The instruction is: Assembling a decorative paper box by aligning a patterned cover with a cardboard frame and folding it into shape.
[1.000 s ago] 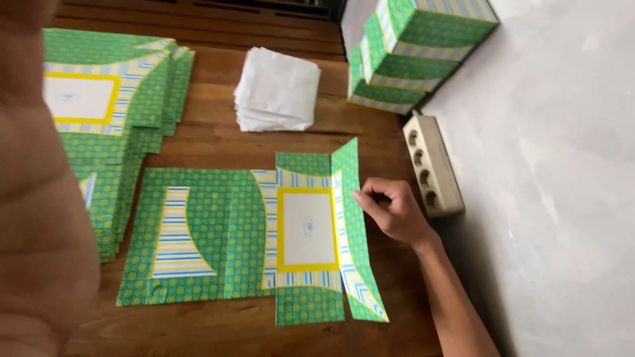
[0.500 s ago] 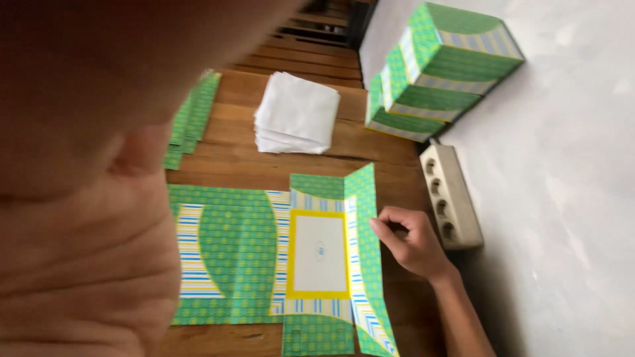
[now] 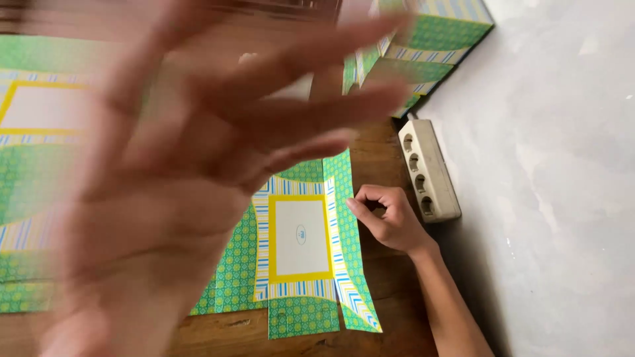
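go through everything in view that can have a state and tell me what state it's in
left hand: raised near the camera, fingers spread, blurred, empty
right hand: curled, fingertips pressing the box blank's side flap
box blank: unfolded, flat on the table
power strip: nothing plugged in
folded boxes: assembled, stacked

The flat unfolded cardboard box blank [image 3: 301, 244] is green with a pale dotted pattern, its white centre panel framed in yellow and edged by blue-and-white stripes. The folded cardboard boxes [image 3: 423, 46] at the brown wooden desk's [image 3: 377, 152] far edge share this pattern. The plastic power strip [image 3: 428, 168] is beige.
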